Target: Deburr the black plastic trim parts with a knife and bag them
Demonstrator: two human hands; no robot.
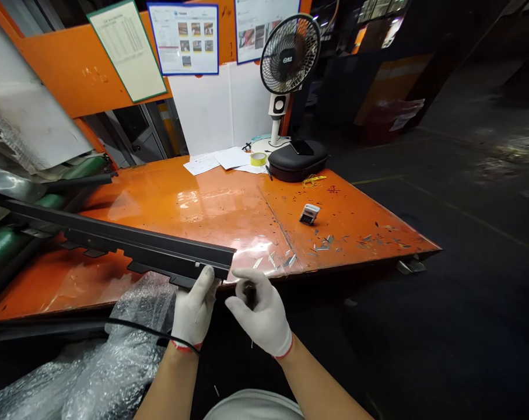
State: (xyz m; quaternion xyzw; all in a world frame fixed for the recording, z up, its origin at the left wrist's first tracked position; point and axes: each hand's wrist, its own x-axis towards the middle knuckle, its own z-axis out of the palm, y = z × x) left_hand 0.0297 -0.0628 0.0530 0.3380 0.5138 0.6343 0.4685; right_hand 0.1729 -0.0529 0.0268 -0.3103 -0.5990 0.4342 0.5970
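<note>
A long black trim strip with tabs along its lower edge runs from the far left to the middle of the view. My left hand, in a white glove with a red cuff, grips its near end, thumb on top. Just right of that end is my right hand, gloved the same way. Its thumb and forefinger are apart, while the other fingers curl round something small and dark that I cannot make out. A thin black strip or cord passes across my left wrist.
The strip lies over an orange table with scattered slivers and a small white-and-black device. Farther back are a fan, a black case, yellow tape and papers. Bubble wrap hangs at the lower left.
</note>
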